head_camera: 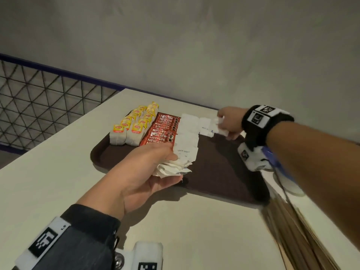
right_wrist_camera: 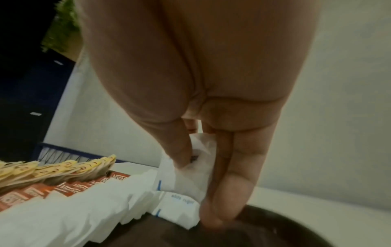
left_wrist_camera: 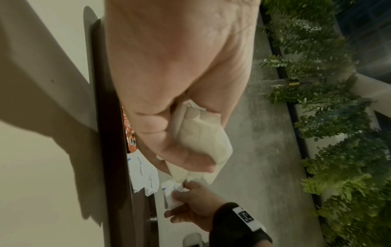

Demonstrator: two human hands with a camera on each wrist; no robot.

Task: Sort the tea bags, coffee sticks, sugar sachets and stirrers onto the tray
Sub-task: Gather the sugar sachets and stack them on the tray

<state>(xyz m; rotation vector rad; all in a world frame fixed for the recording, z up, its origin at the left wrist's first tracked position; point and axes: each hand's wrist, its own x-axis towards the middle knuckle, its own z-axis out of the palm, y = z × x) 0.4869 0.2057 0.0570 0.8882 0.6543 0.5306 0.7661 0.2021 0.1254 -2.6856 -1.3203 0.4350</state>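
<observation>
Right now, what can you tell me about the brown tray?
The tray is dark brown, rectangular with rounded corners and a low raised rim, and looks like plastic. It lies flat on the pale table. Across its far part, left to right, sit rows of tea bags, red coffee sticks and white sugar sachets. Its right part is bare. The left hand holds a bunch of sachets above its near edge; the right hand pinches sachets at its far edge.
</observation>
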